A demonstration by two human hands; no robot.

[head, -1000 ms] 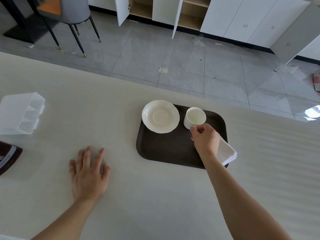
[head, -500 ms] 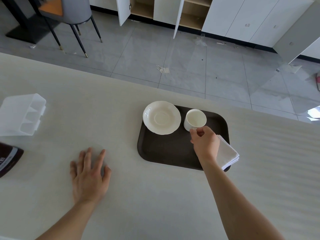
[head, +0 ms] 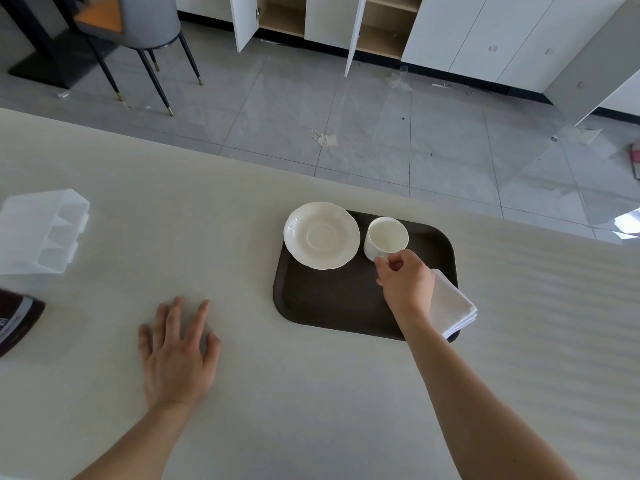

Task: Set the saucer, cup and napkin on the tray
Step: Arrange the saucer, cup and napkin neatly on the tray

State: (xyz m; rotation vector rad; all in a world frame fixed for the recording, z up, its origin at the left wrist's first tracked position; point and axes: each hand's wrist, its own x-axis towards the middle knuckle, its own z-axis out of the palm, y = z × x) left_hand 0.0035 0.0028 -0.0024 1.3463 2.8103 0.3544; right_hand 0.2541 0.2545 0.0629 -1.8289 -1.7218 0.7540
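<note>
A dark brown tray (head: 332,299) lies on the pale counter. A white saucer (head: 321,235) rests on the tray's far left corner and overhangs its rim. A white cup (head: 385,237) stands upright on the tray just right of the saucer. My right hand (head: 406,285) pinches the cup's handle on its near side. A folded white napkin (head: 452,308) lies on the tray's near right corner, partly under my right wrist and jutting past the rim. My left hand (head: 176,351) lies flat on the counter, fingers spread, left of the tray.
A translucent plastic organiser (head: 41,230) sits at the counter's left edge, with a dark brown packet (head: 14,320) nearer me. Beyond the counter's far edge are a grey tiled floor, a chair (head: 145,26) and white cabinets with open doors.
My right hand and the cup have stayed in nearly the same place on the tray. The left hand has not moved. The view has shifted slightly.
</note>
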